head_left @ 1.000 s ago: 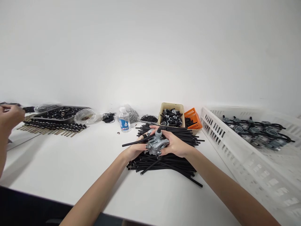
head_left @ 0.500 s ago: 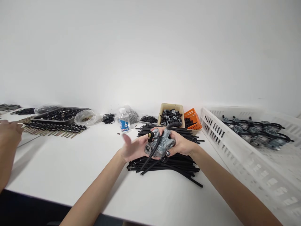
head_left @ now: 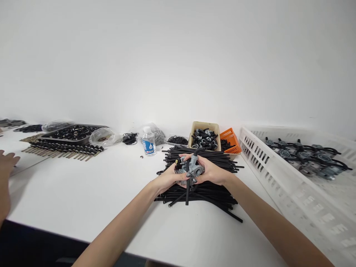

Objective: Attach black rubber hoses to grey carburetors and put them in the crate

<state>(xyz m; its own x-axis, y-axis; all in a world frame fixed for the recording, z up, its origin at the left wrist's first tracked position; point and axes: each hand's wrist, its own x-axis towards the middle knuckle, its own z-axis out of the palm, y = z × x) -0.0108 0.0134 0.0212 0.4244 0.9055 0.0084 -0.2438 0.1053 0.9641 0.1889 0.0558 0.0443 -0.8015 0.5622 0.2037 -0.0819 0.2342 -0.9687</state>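
A grey metal carburetor (head_left: 198,170) is held between both hands, above a pile of black rubber hoses (head_left: 214,194) on the table. My left hand (head_left: 168,178) is closed round its left side, the thumb lying across the front. My right hand (head_left: 213,171) grips the right side, with its thumb close to the left one. One black hose (head_left: 187,194) hangs down the carburetor's front, and a short bent black tube (head_left: 198,150) sticks out at its top. The fingers behind the carburetor are mostly hidden.
A white slatted crate (head_left: 278,174) with several carburetors stands at right. Behind the hoses are a cream bin (head_left: 191,137) of black parts and an orange basket (head_left: 236,148). A water bottle (head_left: 149,142) and a metal tray (head_left: 80,141) stand farther left. Another person's hand (head_left: 7,163) shows at far left.
My left thumb and fingers have closed onto the carburetor from an open pose. The carburetor has turned slightly, its hose now hanging straight down. The other person's hand has moved lower left.
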